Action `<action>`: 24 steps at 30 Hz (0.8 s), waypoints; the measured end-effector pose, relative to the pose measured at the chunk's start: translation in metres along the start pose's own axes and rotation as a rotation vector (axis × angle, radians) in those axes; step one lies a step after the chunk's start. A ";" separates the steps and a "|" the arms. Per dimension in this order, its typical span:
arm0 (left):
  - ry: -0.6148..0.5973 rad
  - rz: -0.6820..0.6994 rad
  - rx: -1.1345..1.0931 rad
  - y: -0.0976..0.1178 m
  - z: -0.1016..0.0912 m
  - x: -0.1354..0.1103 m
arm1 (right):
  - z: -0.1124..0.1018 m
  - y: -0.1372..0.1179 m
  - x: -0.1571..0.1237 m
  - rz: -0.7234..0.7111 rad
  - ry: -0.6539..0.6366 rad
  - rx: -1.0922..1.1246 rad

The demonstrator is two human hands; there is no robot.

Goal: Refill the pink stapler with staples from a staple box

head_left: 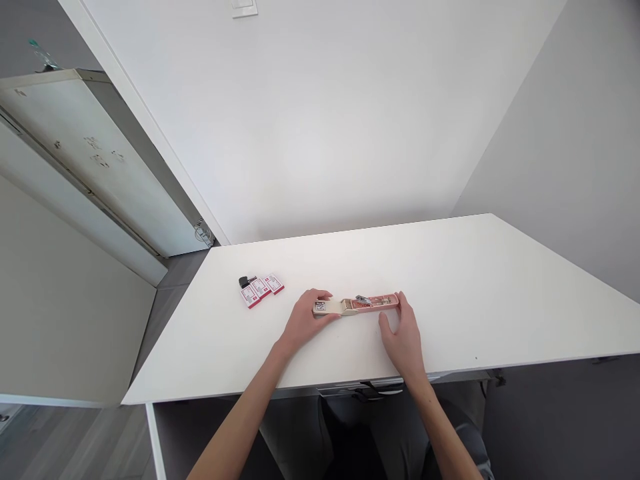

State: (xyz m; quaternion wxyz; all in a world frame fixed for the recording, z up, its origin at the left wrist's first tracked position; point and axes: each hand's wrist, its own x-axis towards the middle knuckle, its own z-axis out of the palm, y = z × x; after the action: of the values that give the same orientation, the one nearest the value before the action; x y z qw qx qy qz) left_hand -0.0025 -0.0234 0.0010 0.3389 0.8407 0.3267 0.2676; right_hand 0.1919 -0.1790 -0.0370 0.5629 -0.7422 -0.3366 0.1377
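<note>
A long, narrow hinged case lies opened out on the table, with a cream section at the left and a pink section at the right. Inside the pink part are small items or fittings too fine to name, and a small metal piece sticks up from it. My left hand is closed round the cream end, thumb along the near side and fingers behind. At the pink end, my right hand has its fingers against the tip and its thumb at the near edge.
Three small red-and-white boxes lie left of my left hand, with a small black object beside them. The white table meets a wall at its far side. A pale cabinet stands off to the left.
</note>
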 end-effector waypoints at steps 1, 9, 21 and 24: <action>0.005 0.012 0.013 0.001 0.000 -0.001 | 0.000 0.000 0.000 0.017 -0.002 0.020; 0.086 0.154 0.132 0.001 -0.003 -0.004 | -0.013 -0.003 -0.003 0.122 0.089 0.254; 0.286 -0.130 0.601 -0.057 -0.054 -0.019 | -0.019 -0.010 -0.010 0.039 -0.322 0.179; 0.231 -0.027 0.588 -0.051 -0.051 -0.029 | -0.020 -0.009 -0.009 0.048 -0.306 0.198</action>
State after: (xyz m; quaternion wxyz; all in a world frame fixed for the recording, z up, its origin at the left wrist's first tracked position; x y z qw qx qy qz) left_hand -0.0741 0.0037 -0.0120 0.0456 0.8622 0.4375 0.2512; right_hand 0.1933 -0.1984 -0.0238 0.5721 -0.6614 -0.3851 0.2949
